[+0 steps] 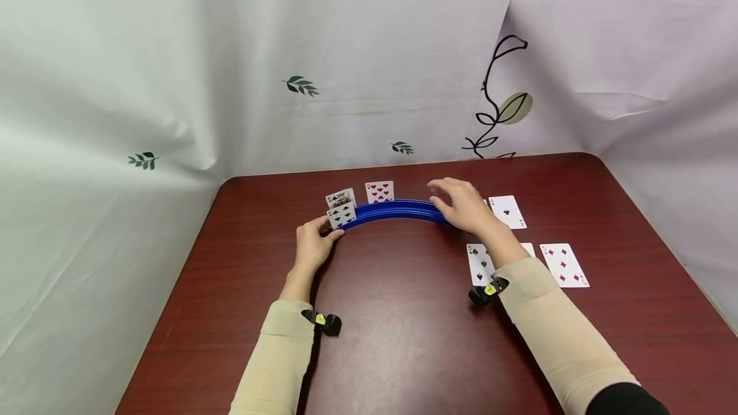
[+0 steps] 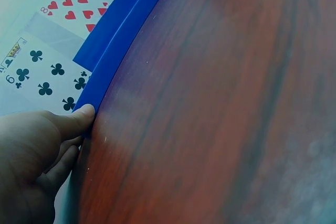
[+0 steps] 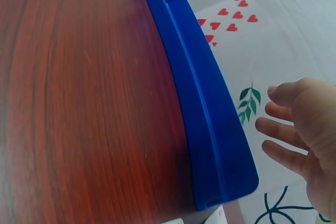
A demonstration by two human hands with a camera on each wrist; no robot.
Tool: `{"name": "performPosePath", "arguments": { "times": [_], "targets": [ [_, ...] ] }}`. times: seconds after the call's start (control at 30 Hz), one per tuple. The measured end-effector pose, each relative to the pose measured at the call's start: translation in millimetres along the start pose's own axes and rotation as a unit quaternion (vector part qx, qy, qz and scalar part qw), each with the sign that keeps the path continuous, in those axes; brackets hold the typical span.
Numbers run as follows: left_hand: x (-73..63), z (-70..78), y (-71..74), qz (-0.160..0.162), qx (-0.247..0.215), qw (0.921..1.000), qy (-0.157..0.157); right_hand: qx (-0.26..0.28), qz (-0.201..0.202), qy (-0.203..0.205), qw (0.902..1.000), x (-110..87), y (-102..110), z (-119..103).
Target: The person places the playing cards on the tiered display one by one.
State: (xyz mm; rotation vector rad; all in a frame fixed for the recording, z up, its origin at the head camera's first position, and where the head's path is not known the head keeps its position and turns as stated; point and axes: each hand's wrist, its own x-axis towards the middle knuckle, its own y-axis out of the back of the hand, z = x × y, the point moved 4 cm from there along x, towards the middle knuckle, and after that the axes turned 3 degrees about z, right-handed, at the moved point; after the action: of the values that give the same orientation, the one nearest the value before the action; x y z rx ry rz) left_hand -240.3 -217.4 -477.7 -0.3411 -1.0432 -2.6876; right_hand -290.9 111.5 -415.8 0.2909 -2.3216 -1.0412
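A curved blue playing-card holder [image 1: 398, 210] stands on the table, two slots running along it. My left hand [image 1: 313, 245] pinches its left end; in the left wrist view the thumb [image 2: 84, 113] presses the front edge. A number card of clubs [image 1: 341, 215] leans in the front slot at that end. Behind it stands a king [image 1: 340, 198], partly covered. The eight of hearts [image 1: 380, 191] is upright in the rear slot. Over the holder's right end hovers my right hand [image 1: 464, 207], fingers loosely bent and holding nothing; the right wrist view shows it apart from the holder.
Right of the holder, an ace of clubs [image 1: 507, 212] lies face up. Nearer are a spades card [image 1: 479, 264] and a diamonds card [image 1: 565, 266], with another card [image 1: 528, 250] mostly hidden by my right forearm. White patterned cloth [image 1: 369, 114] hangs behind the table.
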Motion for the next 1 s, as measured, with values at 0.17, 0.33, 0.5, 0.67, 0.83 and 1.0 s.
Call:
{"name": "performPosePath", "arguments": {
  "times": [0.17, 0.33, 0.5, 0.67, 0.83, 1.0],
  "targets": [
    [-0.7, -1.8, -0.2, 0.0, 0.002, 1.0, 0.001, -0.006, 0.001, -0.004, 1.0, -5.3, 3, 5],
    [-0.7, -3.8, -0.4, -0.002, 0.001, 1.0, 0.008, -0.004, 0.007, -0.006, 0.9999, -10.2, 8, 7],
    [-0.8, -2.8, 0.4, 0.001, -0.002, 1.0, 0.001, -0.004, 0.0, -0.018, 0.9998, -15.1, 12, 10],
    [-0.7, -1.6, 0.8, 0.001, -0.005, 1.0, -0.001, -0.013, -0.007, -0.031, 0.9994, -20.7, 15, 15],
    [-0.3, -0.2, 1.4, 0.002, -0.001, 1.0, -0.005, -0.018, 0.001, -0.025, 0.9995, -25.8, 18, 20],
    [0.1, -1.0, 1.0, 0.001, 0.0, 1.0, -0.002, -0.02, 0.01, -0.015, 0.9996, -30.9, 20, 24]
  ]
}}
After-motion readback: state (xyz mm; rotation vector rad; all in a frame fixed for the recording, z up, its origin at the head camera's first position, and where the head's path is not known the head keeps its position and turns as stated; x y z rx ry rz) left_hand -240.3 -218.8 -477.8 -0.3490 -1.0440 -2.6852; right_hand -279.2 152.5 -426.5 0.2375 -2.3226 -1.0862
